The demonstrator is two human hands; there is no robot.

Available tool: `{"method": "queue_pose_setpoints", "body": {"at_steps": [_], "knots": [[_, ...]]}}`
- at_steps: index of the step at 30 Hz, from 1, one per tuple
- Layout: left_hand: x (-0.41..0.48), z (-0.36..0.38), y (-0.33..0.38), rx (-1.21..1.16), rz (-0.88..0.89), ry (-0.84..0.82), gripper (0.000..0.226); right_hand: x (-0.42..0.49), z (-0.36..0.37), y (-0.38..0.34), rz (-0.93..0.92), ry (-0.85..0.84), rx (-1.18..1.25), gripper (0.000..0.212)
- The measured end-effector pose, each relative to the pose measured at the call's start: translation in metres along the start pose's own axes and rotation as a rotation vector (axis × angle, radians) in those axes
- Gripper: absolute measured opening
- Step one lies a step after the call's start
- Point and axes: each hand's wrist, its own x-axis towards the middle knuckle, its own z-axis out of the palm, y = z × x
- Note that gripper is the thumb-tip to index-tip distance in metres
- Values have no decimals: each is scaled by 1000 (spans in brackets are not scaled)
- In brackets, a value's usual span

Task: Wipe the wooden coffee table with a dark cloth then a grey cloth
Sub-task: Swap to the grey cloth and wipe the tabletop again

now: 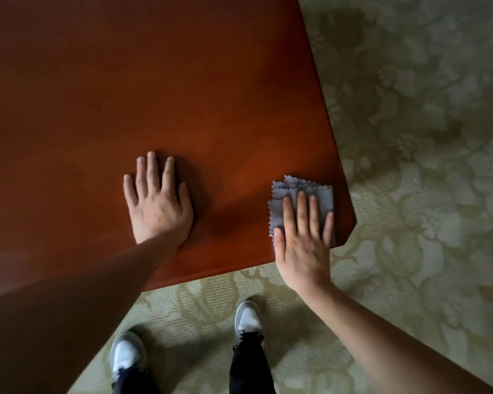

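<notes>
Carpet [424,137]: pale green, with a large faded floral pattern; it covers the floor to the right of and below the table.

Tabletop [125,95]: reddish-brown polished wood, seen from above and filling the upper left of the view. Its right edge runs diagonally down to a clipped near-right corner, and its near edge slants down toward the left.

Left hand [158,206]: palm down, flat on the bare wood near the near edge, with the fingers straight, slightly spread and pointing away from the person. It holds nothing. The bare forearm runs back to the lower left and casts a shadow on the wood to its right.

Grey cloth [323,199]: small, folded into layers, with zigzag-cut edges. It lies flat on the tabletop just beside the clipped near-right corner, close to the near edge.

Right hand [302,243]: palm down on the grey cloth, pressing it to the wood. Its fingers [300,211] are straight and close together, not curled around the fabric. The heel of the hand and the wrist overhang the near edge, above the carpet.

Shoes: grey and white, standing on the carpet below the table edge. The left shoe [127,355] is nearer the camera than the right shoe [248,318].

Trousers [249,365]: dark; only the lower legs above the shoes are visible.
</notes>
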Motion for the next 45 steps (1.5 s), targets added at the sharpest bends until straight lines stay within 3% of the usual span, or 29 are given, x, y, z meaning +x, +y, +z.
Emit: {"method": "queue_pose_setpoints", "body": {"at_steps": [5, 9, 13, 17, 22, 26, 31, 36, 39, 45], "knots": [[4, -9, -15, -178, 58, 52, 51, -17, 4, -75, -70, -3, 4, 66], [-2, -30, -95, -252, 223, 82, 36, -25, 7, -137, -112, -30, -9, 67], [-32, -58, -229, -131, -53, 209, 37, -37, 9, -202, -170, -53, 11, 67], [-62, -84, -329, -3, -251, 138, 46, -51, 11, -277, -229, -77, 38, 67], [-68, -84, -353, -3, -263, 150, 47, -74, 16, -396, -361, -115, 110, 67], [-69, -88, -360, -160, -306, 175, 43, -84, 19, -472, -491, -131, 131, 65], [-62, -96, -365, -152, -287, 157, 39, -69, 18, -445, -529, -116, 107, 60], [-27, -89, -361, -46, -239, 65, 52, -25, 5, -329, -165, -74, 8, 63], [1, -84, -358, -54, -301, 46, 53, 1, -2, -272, 30, -108, 3, 70], [20, -92, -368, -90, -350, 126, 46, 29, -6, -307, 243, -83, 76, 74]]}}
